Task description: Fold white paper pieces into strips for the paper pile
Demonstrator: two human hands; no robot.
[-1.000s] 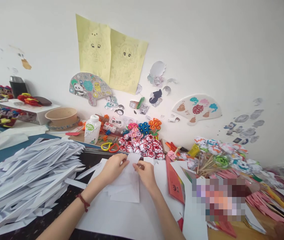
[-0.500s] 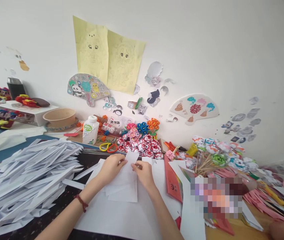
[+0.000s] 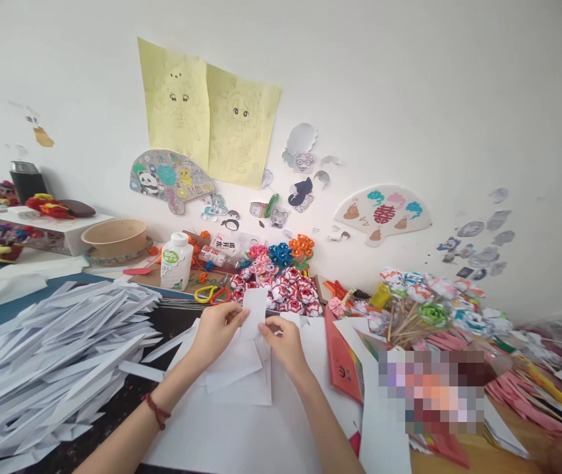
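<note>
My left hand (image 3: 217, 330) and my right hand (image 3: 283, 339) both pinch a white sheet of paper (image 3: 253, 309) at the middle of the table. Its far end stands up between my fingers, partly folded. Beneath it lie more loose white sheets (image 3: 241, 388) on a large white sheet. A red cord bracelet (image 3: 156, 409) circles my left wrist.
A big heap of folded white paper strips (image 3: 48, 355) fills the left. Behind my hands are red-and-white paper flowers (image 3: 285, 293), yellow scissors (image 3: 209, 293) and a white bottle (image 3: 176, 261). A red booklet (image 3: 342, 359) and paper flowers on sticks (image 3: 429, 309) lie right.
My hands have lifted the paper's far end and folded it narrower; it now stands upright between my fingers. The view has shifted slightly.
</note>
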